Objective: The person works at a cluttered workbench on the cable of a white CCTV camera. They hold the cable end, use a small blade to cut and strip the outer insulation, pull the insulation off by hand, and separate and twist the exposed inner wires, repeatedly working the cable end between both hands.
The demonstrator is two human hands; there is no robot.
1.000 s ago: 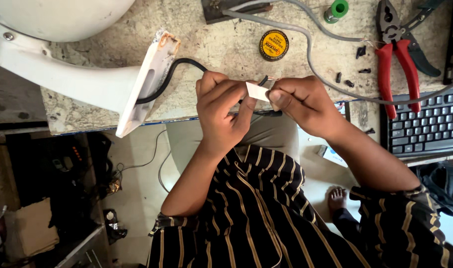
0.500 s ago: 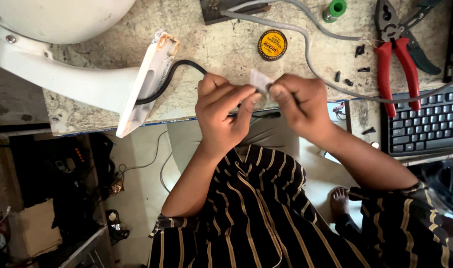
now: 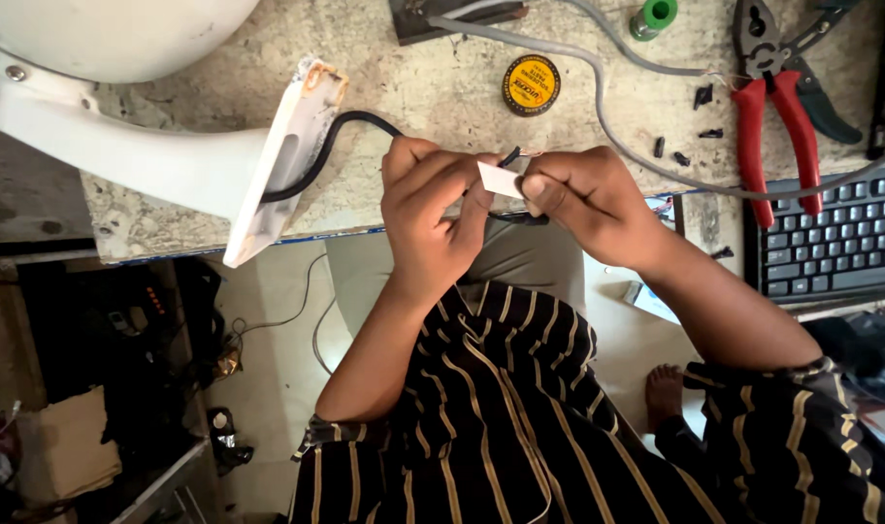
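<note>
Tape, a small white strip [image 3: 501, 180], sits at frame centre between both hands, pinched in the grip of the left hand [image 3: 433, 213] and the right hand [image 3: 588, 204]; half a second ago it stood slightly higher and more tilted. Fingers hide most of the black cable [image 3: 341, 136] where it meets the strip. Its far end enters a white camera mount [image 3: 278, 165] at upper left. Red pliers [image 3: 768, 107] and a keyboard [image 3: 831, 243] lie on the speckled stone worktop [image 3: 433, 87].

— Where's everything on the desk [image 3: 433, 87]?
— The bracket [image 3: 268, 165] lies left of my hands; the tin [image 3: 531, 84] beyond them; pliers [image 3: 768, 97] and keyboard [image 3: 840, 243] to my right.
</note>
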